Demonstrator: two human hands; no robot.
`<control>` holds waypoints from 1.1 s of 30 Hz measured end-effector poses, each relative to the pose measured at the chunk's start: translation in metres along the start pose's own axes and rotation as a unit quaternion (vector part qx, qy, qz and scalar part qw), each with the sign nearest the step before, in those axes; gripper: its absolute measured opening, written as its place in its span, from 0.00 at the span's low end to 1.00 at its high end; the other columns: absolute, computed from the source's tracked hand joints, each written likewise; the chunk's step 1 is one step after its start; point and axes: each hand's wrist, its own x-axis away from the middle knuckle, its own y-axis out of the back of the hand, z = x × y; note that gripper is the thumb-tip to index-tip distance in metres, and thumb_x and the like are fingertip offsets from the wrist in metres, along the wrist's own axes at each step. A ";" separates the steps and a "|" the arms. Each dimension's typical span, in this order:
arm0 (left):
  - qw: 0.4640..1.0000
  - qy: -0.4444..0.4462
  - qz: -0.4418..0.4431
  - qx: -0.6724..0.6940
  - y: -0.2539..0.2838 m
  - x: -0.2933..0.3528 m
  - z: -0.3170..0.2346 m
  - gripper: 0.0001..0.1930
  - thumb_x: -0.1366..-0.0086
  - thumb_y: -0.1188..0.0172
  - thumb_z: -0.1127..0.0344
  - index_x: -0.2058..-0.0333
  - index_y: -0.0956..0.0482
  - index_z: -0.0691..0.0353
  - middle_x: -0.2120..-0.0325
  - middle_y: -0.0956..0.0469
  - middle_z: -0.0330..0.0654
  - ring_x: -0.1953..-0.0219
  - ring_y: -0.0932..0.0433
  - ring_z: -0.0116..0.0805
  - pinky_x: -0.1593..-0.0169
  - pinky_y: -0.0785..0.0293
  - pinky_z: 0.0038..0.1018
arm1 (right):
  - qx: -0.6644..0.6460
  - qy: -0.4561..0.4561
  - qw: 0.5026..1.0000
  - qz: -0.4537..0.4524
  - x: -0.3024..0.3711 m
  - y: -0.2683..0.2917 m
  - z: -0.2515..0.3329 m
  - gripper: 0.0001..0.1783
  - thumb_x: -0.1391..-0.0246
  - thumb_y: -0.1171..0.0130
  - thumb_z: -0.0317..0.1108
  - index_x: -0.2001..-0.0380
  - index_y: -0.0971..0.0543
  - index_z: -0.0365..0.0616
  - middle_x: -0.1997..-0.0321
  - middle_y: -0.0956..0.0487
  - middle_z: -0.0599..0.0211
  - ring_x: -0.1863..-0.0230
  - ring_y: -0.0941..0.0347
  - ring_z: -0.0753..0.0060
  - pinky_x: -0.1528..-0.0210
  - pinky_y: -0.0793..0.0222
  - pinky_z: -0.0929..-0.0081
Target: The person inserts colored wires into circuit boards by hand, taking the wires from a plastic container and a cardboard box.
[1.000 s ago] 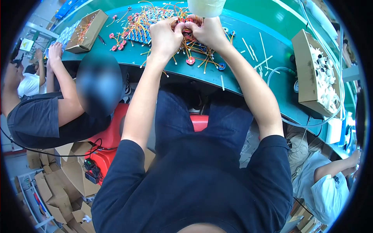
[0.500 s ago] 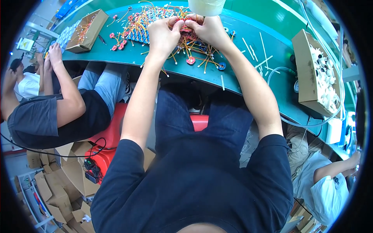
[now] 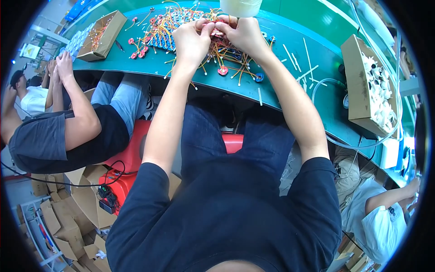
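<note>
My left hand (image 3: 191, 41) and my right hand (image 3: 244, 37) meet over a heap of wired parts on the bench. Thumbs and fingertips of both are pinched together around a small red part with a pale edge (image 3: 217, 32); the fingers cover most of it. Beneath and left of them spread the blue and red round parts with orange wires (image 3: 161, 41). Near the bench's front edge lie a loose red round part (image 3: 222, 70) and a blue round part (image 3: 258, 77), both with wires attached.
A whitish tub (image 3: 240, 7) stands just beyond my right hand. On the green bench (image 3: 172, 68) lie thin pale strips (image 3: 309, 71). A carton of white parts (image 3: 362, 86) is at right, with a clear hose beside it. Another carton (image 3: 102, 38) stands at left, near a seated co-worker (image 3: 68, 131).
The fingers of both hands have shifted slightly, and a pale edge of the red part now shows between them. The heap around them stays nearly the same.
</note>
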 end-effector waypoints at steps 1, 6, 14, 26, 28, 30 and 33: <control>0.999 0.025 -0.001 0.030 0.001 0.000 0.000 0.10 0.49 0.41 0.67 0.69 0.22 0.67 0.79 0.22 0.44 0.77 0.23 0.26 0.71 0.28 0.20 | -0.044 -0.048 0.997 0.051 -0.002 0.003 0.000 0.08 0.60 0.42 0.29 0.78 0.23 0.34 0.83 0.26 0.54 0.81 0.28 0.68 0.77 0.33 0.75; 0.995 0.037 0.029 0.093 0.000 -0.001 0.009 0.10 0.49 0.40 0.68 0.68 0.22 0.68 0.77 0.22 0.44 0.75 0.23 0.25 0.70 0.28 0.19 | -0.081 -0.096 0.986 0.108 -0.003 0.003 -0.004 0.12 0.57 0.42 0.27 0.67 0.24 0.32 0.75 0.22 0.60 0.74 0.28 0.81 0.72 0.32 0.81; 0.989 -0.001 0.061 -0.135 0.002 0.000 -0.012 0.13 0.51 0.39 0.67 0.66 0.23 0.67 0.76 0.22 0.45 0.75 0.22 0.28 0.68 0.27 0.21 | 0.041 -0.033 0.997 0.062 0.000 -0.002 -0.006 0.09 0.62 0.40 0.29 0.76 0.24 0.35 0.81 0.24 0.55 0.78 0.27 0.69 0.75 0.32 0.75; 0.999 -0.028 0.012 -0.045 0.010 -0.011 0.004 0.17 0.51 0.39 0.62 0.62 0.24 0.64 0.73 0.22 0.46 0.71 0.22 0.29 0.67 0.27 0.22 | 0.070 -0.102 0.991 0.050 -0.008 0.013 -0.006 0.12 0.65 0.37 0.36 0.76 0.22 0.40 0.80 0.23 0.59 0.77 0.25 0.66 0.73 0.31 0.73; 0.999 0.013 0.010 -0.036 0.026 -0.009 -0.001 0.16 0.51 0.39 0.63 0.63 0.24 0.64 0.72 0.22 0.46 0.72 0.22 0.30 0.67 0.27 0.21 | 0.068 -0.106 0.990 0.060 -0.008 0.015 -0.010 0.13 0.65 0.37 0.37 0.76 0.22 0.40 0.80 0.23 0.59 0.77 0.25 0.65 0.73 0.31 0.73; 0.997 0.058 -0.038 -0.038 0.041 -0.010 0.009 0.15 0.51 0.40 0.63 0.65 0.23 0.64 0.71 0.22 0.46 0.72 0.22 0.29 0.66 0.27 0.21 | 0.080 -0.109 0.989 0.067 -0.007 0.016 -0.012 0.14 0.65 0.37 0.39 0.76 0.22 0.40 0.81 0.23 0.60 0.77 0.25 0.64 0.73 0.31 0.73; 0.977 0.115 -0.142 -0.105 0.070 -0.001 0.049 0.17 0.51 0.40 0.64 0.63 0.25 0.66 0.72 0.23 0.45 0.71 0.24 0.31 0.65 0.28 0.23 | 0.101 -0.104 0.987 0.067 -0.008 0.015 0.000 0.15 0.65 0.38 0.40 0.76 0.22 0.39 0.81 0.23 0.60 0.77 0.26 0.63 0.73 0.31 0.72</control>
